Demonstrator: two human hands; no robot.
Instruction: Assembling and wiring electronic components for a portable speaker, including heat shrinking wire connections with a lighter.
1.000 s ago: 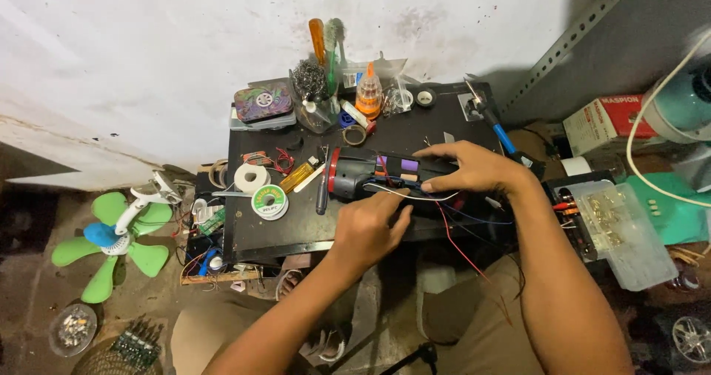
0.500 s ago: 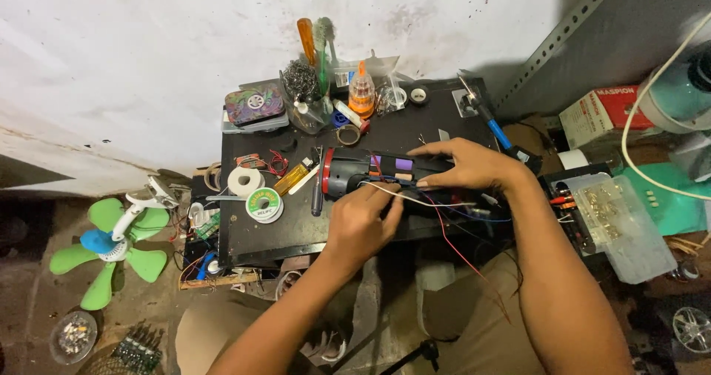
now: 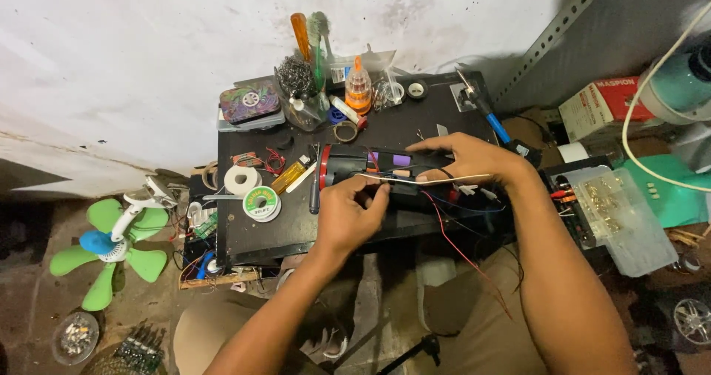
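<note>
1. A green fan (image 3: 111,245) lies on the floor, well to the left of both hands.
2. A solder spool (image 3: 261,202) and a white tape roll (image 3: 241,179) sit on the black table (image 3: 437,112), just left of the left hand.
3. The left hand (image 3: 352,213) has its fingers pinched together on a thin white wire (image 3: 415,178), over the black device (image 3: 385,169).
4. The right hand (image 3: 474,158) lies flat on the device's right end, fingers spread, pressing it down.
5. A clear parts box (image 3: 618,212) sits right of the right hand.
</note>
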